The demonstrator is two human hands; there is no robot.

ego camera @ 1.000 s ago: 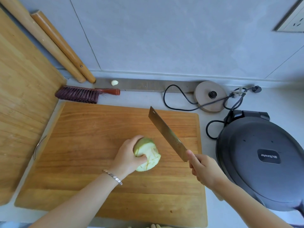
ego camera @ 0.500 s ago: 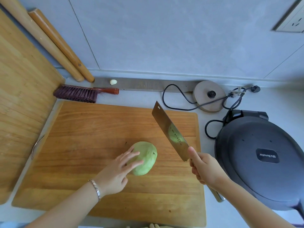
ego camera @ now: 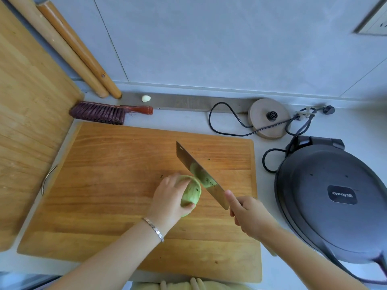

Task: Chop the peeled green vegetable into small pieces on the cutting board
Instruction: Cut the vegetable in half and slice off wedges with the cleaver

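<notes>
A peeled, pale green round vegetable lies on the wooden cutting board, right of its middle. My left hand grips it from the left, fingers over the top and thumb below. My right hand holds a cleaver by the handle. The blade slants up and to the left just right of the vegetable, and its flat side reflects the green.
A dark round electric griddle sits right of the board, with a kettle base and cables behind it. A brush and a garlic clove lie at the back. A second wooden board and rolling pins lean at the left.
My left hand let go of the vegetable, which rolled onto its side, then gripped it again. The cleaver swung closer, its blade now beside the vegetable.
</notes>
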